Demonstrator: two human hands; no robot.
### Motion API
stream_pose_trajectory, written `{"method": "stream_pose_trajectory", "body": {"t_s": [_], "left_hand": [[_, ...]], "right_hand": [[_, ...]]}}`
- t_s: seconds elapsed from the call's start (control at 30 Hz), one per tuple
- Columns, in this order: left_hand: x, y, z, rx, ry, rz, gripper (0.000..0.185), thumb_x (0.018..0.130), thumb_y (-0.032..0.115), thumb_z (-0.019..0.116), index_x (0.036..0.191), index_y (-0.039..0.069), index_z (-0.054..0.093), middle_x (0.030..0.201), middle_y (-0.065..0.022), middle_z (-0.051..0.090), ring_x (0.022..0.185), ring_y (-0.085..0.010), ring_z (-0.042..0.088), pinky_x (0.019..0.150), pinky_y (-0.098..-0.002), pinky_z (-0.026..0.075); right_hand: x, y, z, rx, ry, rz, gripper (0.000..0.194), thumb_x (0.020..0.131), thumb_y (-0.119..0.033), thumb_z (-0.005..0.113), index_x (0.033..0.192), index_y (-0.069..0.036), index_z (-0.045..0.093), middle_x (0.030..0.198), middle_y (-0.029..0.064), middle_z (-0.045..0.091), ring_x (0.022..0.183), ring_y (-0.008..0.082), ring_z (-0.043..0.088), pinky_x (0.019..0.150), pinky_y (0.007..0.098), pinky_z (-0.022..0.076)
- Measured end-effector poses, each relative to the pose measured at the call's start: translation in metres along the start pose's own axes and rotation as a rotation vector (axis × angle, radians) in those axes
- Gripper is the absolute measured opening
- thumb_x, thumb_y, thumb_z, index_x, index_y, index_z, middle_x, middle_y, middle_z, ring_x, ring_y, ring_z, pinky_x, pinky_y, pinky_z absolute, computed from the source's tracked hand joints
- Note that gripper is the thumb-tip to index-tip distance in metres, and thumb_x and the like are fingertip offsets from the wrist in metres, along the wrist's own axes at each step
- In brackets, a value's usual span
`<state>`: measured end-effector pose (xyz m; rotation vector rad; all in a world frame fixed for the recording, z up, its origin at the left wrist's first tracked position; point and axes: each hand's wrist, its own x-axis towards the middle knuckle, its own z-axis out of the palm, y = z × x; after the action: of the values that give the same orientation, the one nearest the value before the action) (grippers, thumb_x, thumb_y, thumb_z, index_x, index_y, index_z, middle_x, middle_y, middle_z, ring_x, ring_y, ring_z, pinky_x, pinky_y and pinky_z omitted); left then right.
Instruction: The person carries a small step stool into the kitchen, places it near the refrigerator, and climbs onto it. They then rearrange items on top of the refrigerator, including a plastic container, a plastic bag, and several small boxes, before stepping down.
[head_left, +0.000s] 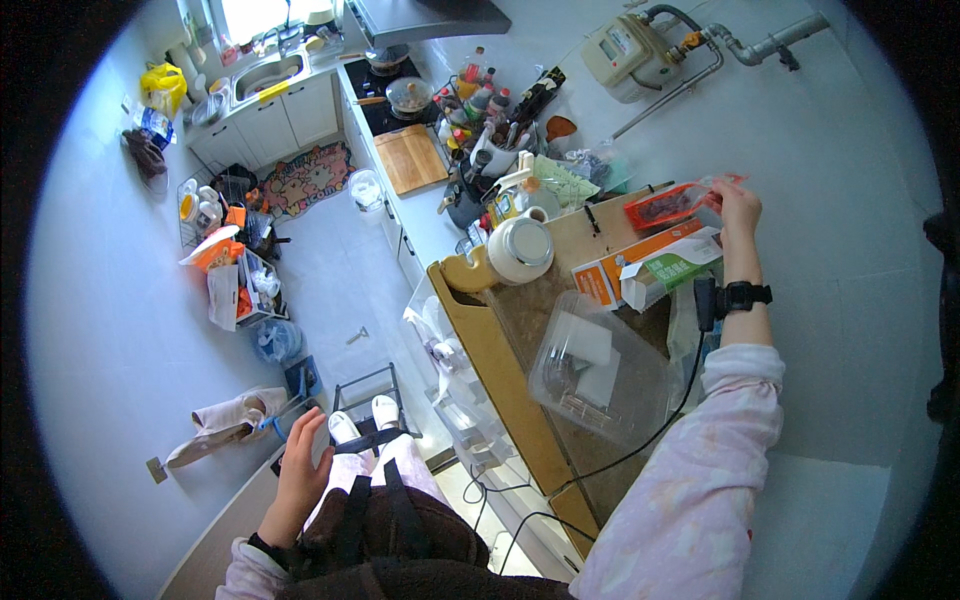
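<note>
My right hand reaches to the far right part of the brown cabinet top. Its fingers pinch the end of a red plastic packet, whose dark contents show through. Just below lie an orange-and-white box and a green-and-white carton with an end flap raised. Nearer to me is a clear plastic container with white pieces inside. A white lidded jar stands at the cabinet's left edge. My left hand hangs in the air over the floor, fingers extended and holding nothing.
A black cable runs from my right wrist across the cabinet top. The counter holds a wooden cutting board, a lidded pan and crowded bottles. A folding step stool is by my feet. Storage bins line the left wall.
</note>
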<state>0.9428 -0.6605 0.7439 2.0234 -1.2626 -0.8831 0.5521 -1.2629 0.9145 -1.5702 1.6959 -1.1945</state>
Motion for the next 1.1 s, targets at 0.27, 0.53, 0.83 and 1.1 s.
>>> {"method": "stream_pose_trajectory", "body": {"t_s": [0.27,0.53,0.83,1.1], "left_hand": [[-0.005,-0.002,0.002,0.004,0.003,0.034,0.056,0.078,-0.006,0.066,0.131,0.003,0.050,0.139,-0.0190,0.048,0.130,-0.0374,0.048,0.108,-0.0412,0.040],[-0.016,-0.006,0.001,0.016,0.013,0.042,0.055,0.079,-0.005,0.066,0.131,0.003,0.049,0.139,-0.0193,0.048,0.129,-0.0374,0.048,0.108,-0.0415,0.040],[-0.030,-0.014,0.003,0.001,0.040,0.051,0.055,0.080,-0.005,0.066,0.131,0.002,0.049,0.139,-0.0199,0.047,0.129,-0.0377,0.048,0.108,-0.0415,0.040],[-0.032,-0.014,0.008,-0.018,0.027,0.067,0.054,0.080,-0.005,0.066,0.131,0.003,0.049,0.138,-0.0197,0.048,0.129,-0.0380,0.048,0.107,-0.0419,0.040]], "right_hand": [[-0.037,-0.017,0.022,0.190,-0.139,0.016,0.017,0.084,-0.002,0.068,0.098,0.007,0.072,0.090,0.0146,0.072,0.076,0.0185,0.069,0.070,0.0293,0.0568],[-0.062,-0.032,0.036,0.144,-0.184,0.019,0.020,0.088,-0.004,0.065,0.106,0.006,0.069,0.092,0.0127,0.070,0.073,0.0179,0.069,0.065,0.0272,0.0602],[-0.071,-0.052,0.020,-0.100,-0.160,-0.031,0.027,0.088,-0.016,0.069,0.112,-0.004,0.071,0.088,0.0059,0.069,0.070,0.0139,0.065,0.056,0.0268,0.0569],[-0.150,-0.091,0.050,-0.423,-0.670,-0.377,0.051,0.086,-0.023,0.074,0.132,-0.006,0.059,0.111,0.0130,0.064,0.089,0.0179,0.064,0.072,0.0330,0.0568]]}}
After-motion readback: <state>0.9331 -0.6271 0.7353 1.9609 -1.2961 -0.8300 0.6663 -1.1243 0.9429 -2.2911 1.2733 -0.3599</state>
